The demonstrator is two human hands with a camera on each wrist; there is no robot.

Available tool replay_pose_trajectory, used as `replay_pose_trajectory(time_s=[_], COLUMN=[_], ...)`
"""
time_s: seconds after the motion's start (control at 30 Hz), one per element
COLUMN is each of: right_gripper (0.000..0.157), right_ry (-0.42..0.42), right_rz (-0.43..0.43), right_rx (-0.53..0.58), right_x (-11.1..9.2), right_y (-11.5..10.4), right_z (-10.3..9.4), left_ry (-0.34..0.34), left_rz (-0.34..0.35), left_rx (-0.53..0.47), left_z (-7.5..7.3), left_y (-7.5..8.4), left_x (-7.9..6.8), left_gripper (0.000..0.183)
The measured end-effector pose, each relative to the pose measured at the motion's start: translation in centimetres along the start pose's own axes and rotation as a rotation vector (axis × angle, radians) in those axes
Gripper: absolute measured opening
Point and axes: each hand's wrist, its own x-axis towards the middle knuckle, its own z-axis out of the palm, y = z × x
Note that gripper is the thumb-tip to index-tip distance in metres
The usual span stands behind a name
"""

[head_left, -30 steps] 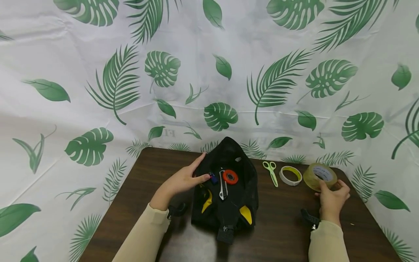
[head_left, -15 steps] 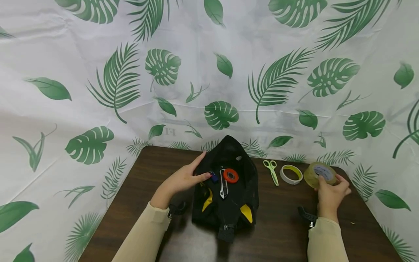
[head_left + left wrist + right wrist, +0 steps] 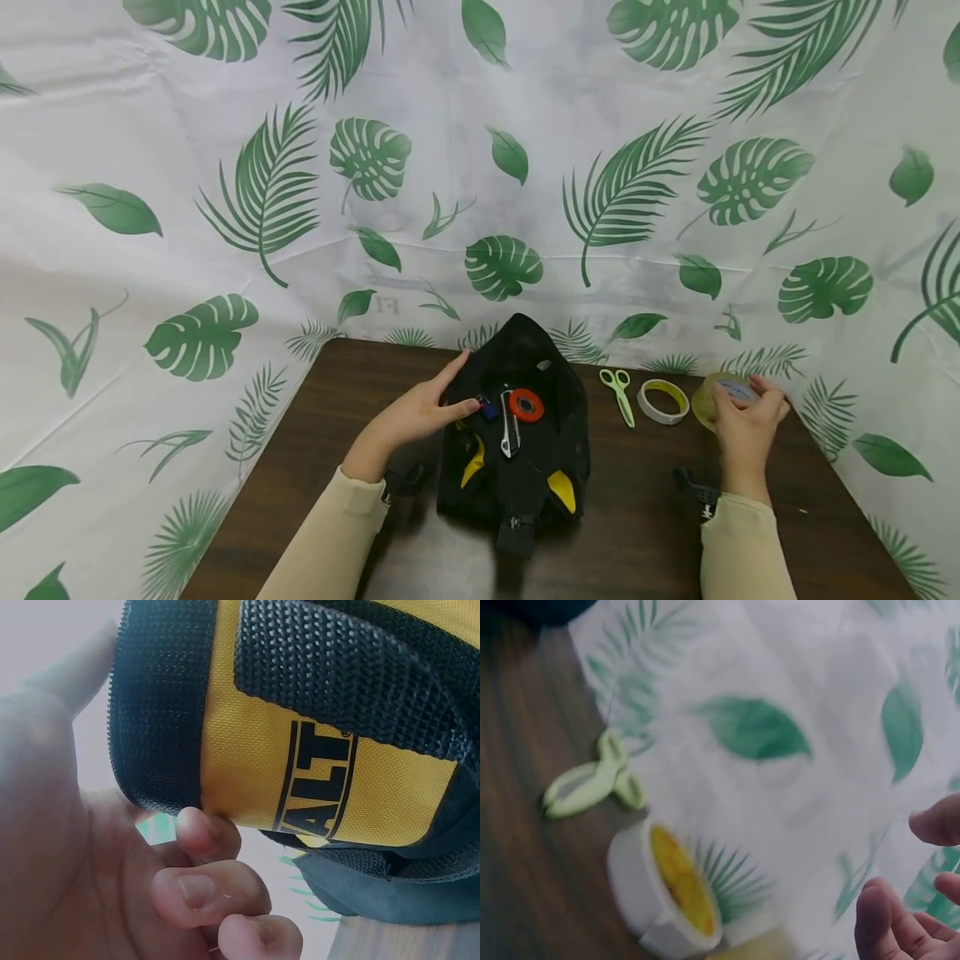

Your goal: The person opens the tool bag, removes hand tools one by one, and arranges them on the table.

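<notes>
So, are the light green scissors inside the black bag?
No, the scissors lie on the table, between the bag and the white tape roll.

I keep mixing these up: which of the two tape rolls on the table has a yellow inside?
The white roll, between the green scissors and the clear roll, whose inside looks pale instead.

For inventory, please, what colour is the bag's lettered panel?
The lettered panel is yellow, clearest in the left wrist view.
</notes>
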Motion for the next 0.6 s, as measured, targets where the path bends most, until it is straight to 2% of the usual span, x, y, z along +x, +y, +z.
replay_pose_trajectory(time_s=[0.27,0.43,0.6], right_gripper=[0.068,0.067,0.068], right_ry=[-0.131,-0.186,-0.273], right_rz=[-0.137,-0.259,-0.378], right_rx=[-0.031,0.028,0.098], right_x=[-2.3,-4.2,-7.1], right_y=[-5.1,-8.3,-11.4], right_z=[0.9,1.4,2.0], left_ry=[0.002,0.004,-0.004], left_rz=[0.0,0.006,0.01], left_rx=[0.006,0.012,0.01], left_z=[0.1,0.1,0.0], left_y=[-0.3,-0.3,-0.3], left_x=[0.1,0.2,0.2], left_gripper=[0.098,0.097,0.099])
